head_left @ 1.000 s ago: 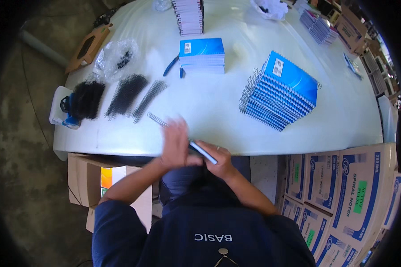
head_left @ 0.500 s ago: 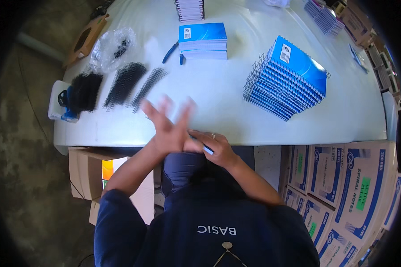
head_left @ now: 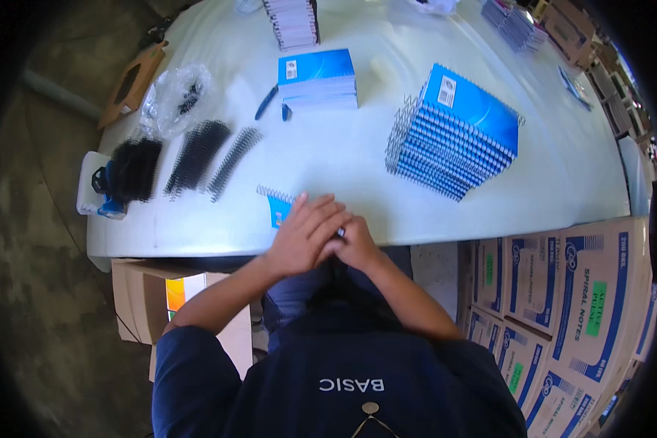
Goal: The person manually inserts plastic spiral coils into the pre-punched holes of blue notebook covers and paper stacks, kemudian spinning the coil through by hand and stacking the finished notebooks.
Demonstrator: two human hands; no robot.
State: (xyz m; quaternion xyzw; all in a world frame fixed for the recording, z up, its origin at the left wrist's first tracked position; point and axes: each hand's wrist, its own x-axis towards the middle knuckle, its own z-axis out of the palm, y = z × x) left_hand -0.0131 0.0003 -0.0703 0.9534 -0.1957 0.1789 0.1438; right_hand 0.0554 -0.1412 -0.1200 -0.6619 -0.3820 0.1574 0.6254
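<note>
A small blue notebook point(head_left: 279, 212) lies at the table's near edge, and a dark wire coil point(head_left: 274, 192) runs along its top and sticks out past its left corner. My left hand point(head_left: 310, 230) lies palm down across the notebook, its fingers stretched out and overlapping the other hand. My right hand point(head_left: 358, 242) is closed beside it, around a small dark thing with a pale end point(head_left: 341, 232), mostly hidden. The left thumb and most of the notebook are hidden under the hands.
Piles of black coils point(head_left: 197, 157) lie at left, near a clear plastic bag point(head_left: 179, 98). Blue-handled pliers point(head_left: 267, 102) rest beside a stack of blue notebooks point(head_left: 317, 69). A stack of coil-bound notebooks point(head_left: 456, 139) stands at right. Cartons point(head_left: 591, 292) are piled below the table's right side.
My left hand, spread and blurred before, has come down with its fingers together over the right hand. The notebook's blue corner and coil now show. The view has shifted slightly.
</note>
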